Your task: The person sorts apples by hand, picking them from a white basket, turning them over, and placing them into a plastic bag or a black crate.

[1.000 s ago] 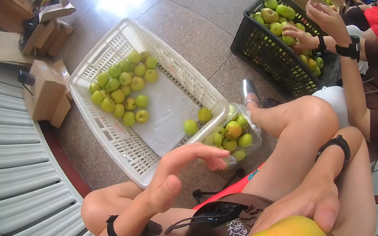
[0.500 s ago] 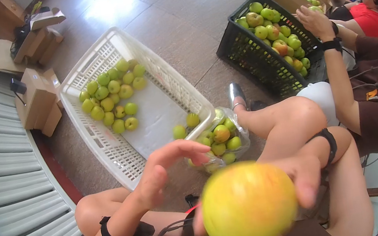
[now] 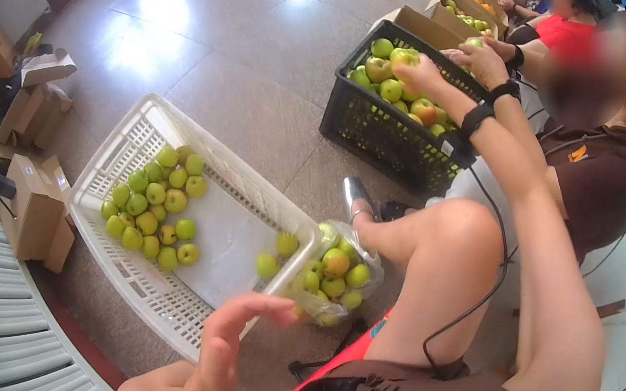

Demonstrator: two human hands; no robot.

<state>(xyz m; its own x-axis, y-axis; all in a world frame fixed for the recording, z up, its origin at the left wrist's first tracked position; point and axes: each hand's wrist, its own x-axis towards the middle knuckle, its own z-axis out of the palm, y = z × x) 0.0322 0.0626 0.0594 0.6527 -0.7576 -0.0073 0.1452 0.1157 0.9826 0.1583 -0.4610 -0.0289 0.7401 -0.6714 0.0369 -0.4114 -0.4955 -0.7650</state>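
Observation:
My left hand [image 3: 229, 336] is raised near the front corner of the white plastic crate [image 3: 107, 265], fingers curved and apart, holding nothing. Green apples [image 3: 157, 194] are grouped at that crate's far end, and two more lie by its near right corner. My right arm stretches across to the black crate [image 3: 385, 131], which is heaped with green and reddish apples. Over its top my right hand [image 3: 421, 73] has its fingers round a yellow-green apple [image 3: 404, 57]. A clear plastic bag of apples [image 3: 334, 278] stands against the white crate's corner.
Beside the black crate sits a co-worker, a hand [image 3: 487, 63] holding a green apple close to mine. Cardboard boxes [image 3: 417, 27] with fruit and other people are beyond. Left are a ribbed grey-white surface [image 3: 21, 340] and cardboard boxes [image 3: 35, 198]. A black cable hangs from my right wrist.
My right hand has gone from close to the camera, where it held a yellow-red apple, out to the black crate. My left hand stays raised and open. The view has shifted right.

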